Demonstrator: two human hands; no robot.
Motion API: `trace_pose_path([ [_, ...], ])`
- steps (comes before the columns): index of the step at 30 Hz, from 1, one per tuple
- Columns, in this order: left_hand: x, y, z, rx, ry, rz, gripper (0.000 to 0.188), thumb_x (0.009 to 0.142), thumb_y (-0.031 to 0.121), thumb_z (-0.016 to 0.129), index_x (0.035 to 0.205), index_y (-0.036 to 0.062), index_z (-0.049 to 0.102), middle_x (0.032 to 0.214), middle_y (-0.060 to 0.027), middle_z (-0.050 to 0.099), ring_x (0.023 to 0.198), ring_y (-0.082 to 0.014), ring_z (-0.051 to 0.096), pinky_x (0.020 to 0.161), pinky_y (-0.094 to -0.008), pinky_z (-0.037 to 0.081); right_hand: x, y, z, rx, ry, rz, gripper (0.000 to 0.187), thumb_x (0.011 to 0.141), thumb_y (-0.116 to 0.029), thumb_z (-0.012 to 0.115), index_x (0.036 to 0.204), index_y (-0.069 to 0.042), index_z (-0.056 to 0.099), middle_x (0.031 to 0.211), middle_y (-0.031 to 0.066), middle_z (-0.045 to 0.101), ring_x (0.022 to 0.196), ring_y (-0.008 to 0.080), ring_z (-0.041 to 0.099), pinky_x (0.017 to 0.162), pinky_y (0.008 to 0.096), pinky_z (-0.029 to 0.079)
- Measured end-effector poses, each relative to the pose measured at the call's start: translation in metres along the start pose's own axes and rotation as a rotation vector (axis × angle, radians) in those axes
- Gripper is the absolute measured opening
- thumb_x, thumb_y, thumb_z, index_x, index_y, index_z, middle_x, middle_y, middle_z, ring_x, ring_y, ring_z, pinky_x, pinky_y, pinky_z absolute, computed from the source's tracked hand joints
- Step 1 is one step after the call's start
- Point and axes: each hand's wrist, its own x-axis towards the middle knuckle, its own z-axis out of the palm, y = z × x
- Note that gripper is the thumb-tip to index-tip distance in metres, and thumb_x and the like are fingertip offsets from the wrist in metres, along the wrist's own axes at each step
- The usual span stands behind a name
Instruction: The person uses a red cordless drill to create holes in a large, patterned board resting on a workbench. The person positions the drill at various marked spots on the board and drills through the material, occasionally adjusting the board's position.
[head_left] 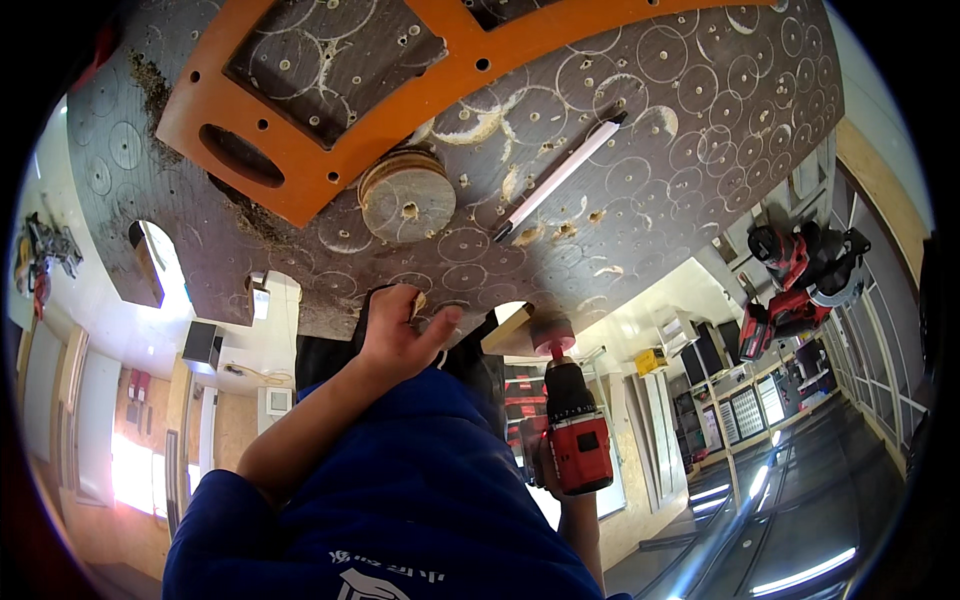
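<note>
One red drill (580, 452), black numbered collar (572, 408), round pinkish-red bit (553, 335)

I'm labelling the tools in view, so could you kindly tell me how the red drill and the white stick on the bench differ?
The red drill is bulky; the white stick is slim and straight. The drill is being held, while the stick lies loose on the bench. Both have dark parts.
</note>
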Motion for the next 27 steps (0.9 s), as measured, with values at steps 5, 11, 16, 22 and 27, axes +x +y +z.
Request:
trace_pose_path([
  [5,0.001,0.004,-0.001,0.059,0.021,0.039,0.026,0.079,0.021,0.076,0.075,0.0008,0.060,0.063,-0.0138,0.060,0.054,-0.0281,0.059,0.053,-0.0342,0.045,-0.001,0.000,0.001,0.004,-0.006,0.008,0.014,0.077,-0.023,0.067,0.089,-0.017,0.068,0.083,0.0038,0.065,0.077,0.0270,0.062,0.062,0.0419,0.043],
  [11,-0.001,-0.006,0.004,-0.011,0.043,0.050,0.030,0.079,0.022,0.076,0.072,0.0015,0.056,0.059,-0.0126,0.056,0.049,-0.0268,0.054,0.049,-0.0346,0.041,-0.001,0.000,0.005,0.013,-0.011,0.035,0.014,0.076,-0.023,0.068,0.089,-0.017,0.069,0.083,0.0036,0.066,0.077,0.0270,0.062,0.062,0.0420,0.043],
  [16,-0.003,-0.008,0.003,0.043,0.035,0.057,0.032,0.080,0.022,0.076,0.070,0.0021,0.054,0.057,-0.0117,0.053,0.047,-0.0259,0.051,0.047,-0.0345,0.039,-0.002,-0.001,0.004,-0.013,0.001,0.004,0.014,0.077,-0.023,0.067,0.090,-0.017,0.069,0.083,0.0036,0.066,0.076,0.0272,0.063,0.063,0.0419,0.044],
  [22,0.001,0.001,0.004,0.022,0.068,0.062,0.034,0.080,0.024,0.076,0.068,0.0023,0.053,0.055,-0.0115,0.051,0.045,-0.0252,0.049,0.046,-0.0348,0.038,-0.003,0.000,0.003,0.014,-0.004,0.012,0.016,0.078,-0.023,0.067,0.092,-0.017,0.069,0.084,0.0037,0.066,0.078,0.0279,0.063,0.065,0.0424,0.045],
  [27,-0.004,-0.011,0.003,0.023,0.026,0.032,0.035,0.080,0.026,0.076,0.069,0.0020,0.053,0.056,-0.0119,0.052,0.045,-0.0250,0.049,0.047,-0.0344,0.039,-0.002,0.001,0.003,0.025,-0.007,0.019,0.018,0.078,-0.024,0.066,0.095,-0.016,0.069,0.085,0.0038,0.066,0.079,0.0285,0.063,0.066,0.0427,0.046],
])
